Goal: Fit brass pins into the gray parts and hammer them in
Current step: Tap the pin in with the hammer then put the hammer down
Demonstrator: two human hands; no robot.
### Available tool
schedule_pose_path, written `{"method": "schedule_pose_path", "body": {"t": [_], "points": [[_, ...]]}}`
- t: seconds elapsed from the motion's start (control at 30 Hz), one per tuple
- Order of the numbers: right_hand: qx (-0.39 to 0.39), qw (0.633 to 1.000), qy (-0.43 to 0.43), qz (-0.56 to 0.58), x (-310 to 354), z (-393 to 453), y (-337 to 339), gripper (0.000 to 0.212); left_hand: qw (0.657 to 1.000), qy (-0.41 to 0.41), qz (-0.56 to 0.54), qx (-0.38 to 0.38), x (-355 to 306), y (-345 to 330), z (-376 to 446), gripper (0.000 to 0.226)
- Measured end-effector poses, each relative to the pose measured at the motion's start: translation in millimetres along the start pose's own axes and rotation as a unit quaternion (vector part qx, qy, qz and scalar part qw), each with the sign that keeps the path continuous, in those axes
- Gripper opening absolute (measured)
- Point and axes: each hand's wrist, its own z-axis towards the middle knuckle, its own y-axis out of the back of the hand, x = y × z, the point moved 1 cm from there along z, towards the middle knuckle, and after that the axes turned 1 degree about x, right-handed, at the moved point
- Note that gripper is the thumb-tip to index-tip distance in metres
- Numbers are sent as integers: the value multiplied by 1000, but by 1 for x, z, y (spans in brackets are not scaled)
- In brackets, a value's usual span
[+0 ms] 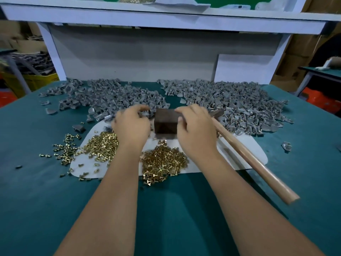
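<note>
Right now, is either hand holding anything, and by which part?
The right hand pinches a small gray part at the dark block's top edge. The left hand is blurred at the gray pile; its hold cannot be told.

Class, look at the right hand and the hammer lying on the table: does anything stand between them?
Nothing visible does. The hammer lies directly right of the right hand, its wooden handle running along the white sheet. The dark block sits on the hand's other side, toward the left hand.
</note>
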Motion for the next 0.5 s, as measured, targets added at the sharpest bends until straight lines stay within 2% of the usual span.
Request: {"method": "schedule_pose_path", "body": {"t": [0.07,0.13,0.17,0.23,0.27,0.37,0.43,0.5], "points": [[48,997,40,40,11,-3,-2,23,998,32,-11,-59,16,14,10,52],[119,988,56,81,19,-6,-6,24,995,38,-5,-87,26,19,17,48],[165,980,59,99,23,-8,-10,29,997,33,15,-69,28,18,19,54],[250,961,75,90,26,-11,-18,45,993,10,111,27,28,9,19,74],[279,954,84,68,26,-12,-22,52,981,-5,178,77,28,5,19,77],[323,942,85,29,23,-13,-27,61,936,-31,312,157,30,0,22,60],[335,938,87,19,20,-12,-27,56,940,-34,309,136,31,1,22,51],[338,937,81,23,20,-12,-26,48,970,-15,234,70,31,4,22,47]]}}
